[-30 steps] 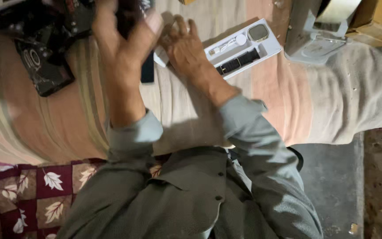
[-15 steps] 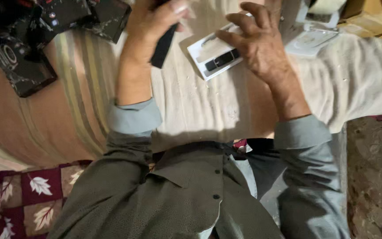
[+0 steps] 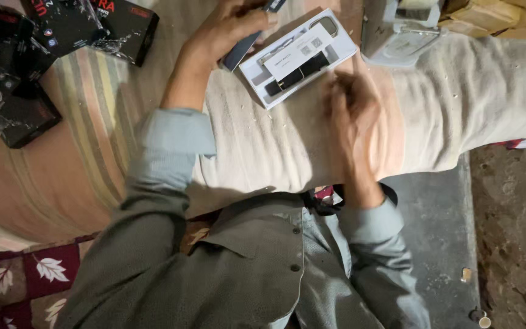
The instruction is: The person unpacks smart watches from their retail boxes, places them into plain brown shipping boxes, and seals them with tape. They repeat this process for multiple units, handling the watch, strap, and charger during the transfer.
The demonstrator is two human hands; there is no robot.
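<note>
White tray (image 3: pixel 263 73) with a dark watch strap (image 3: pixel 296 72) lies on the striped cloth (image 3: pixel 92 103), between both hands. Left hand (image 3: pixel 229 30) grips a dark flat object (image 3: pixel 245 42) just beside the tray; right hand (image 3: pixel 351 113) (blurred) hovers near it, whether open or closed I cannot tell. Black boxes (image 3: pixel 62 30) sit at far left

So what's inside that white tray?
In the white tray lie a black strap and a white card over it. A rounded dark piece sits at the far end. Whatever lies under the card is hidden.
</note>
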